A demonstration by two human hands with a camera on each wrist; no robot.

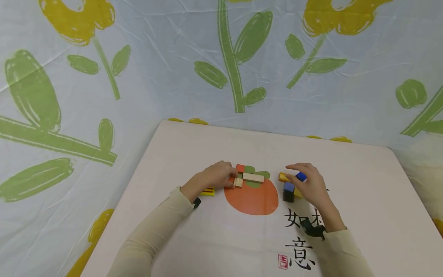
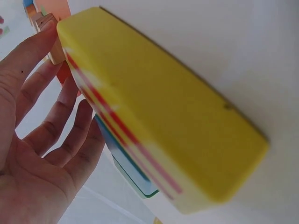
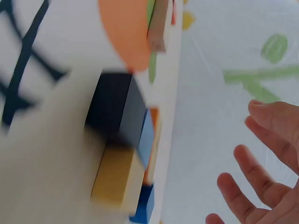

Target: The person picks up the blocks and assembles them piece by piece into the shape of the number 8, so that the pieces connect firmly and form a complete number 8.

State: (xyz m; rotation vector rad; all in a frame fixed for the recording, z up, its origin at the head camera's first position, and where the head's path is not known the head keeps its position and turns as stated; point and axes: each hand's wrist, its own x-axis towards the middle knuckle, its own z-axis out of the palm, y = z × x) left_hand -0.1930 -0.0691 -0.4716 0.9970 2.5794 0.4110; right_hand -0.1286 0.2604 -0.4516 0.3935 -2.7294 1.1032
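Left hand (image 1: 217, 175): thumb and fingers pinch a small pale wooden block with a ribbed top (image 1: 238, 182), just beside a long pale wooden bar (image 1: 253, 177) over an orange fruit print (image 1: 250, 202). Right hand (image 1: 310, 186): fingers apart, empty, near a yellow rectangular block (image 1: 282, 177). Step in hand, likely: positioning the small block. Next move seems to call for a gentle release, bar undisturbed.

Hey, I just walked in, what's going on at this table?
A person is busy with blocks. The left hand pinches a small wooden block, next to a longer wooden block and a red block. The right hand is open and empty, near a cluster of blue, black and yellow blocks.
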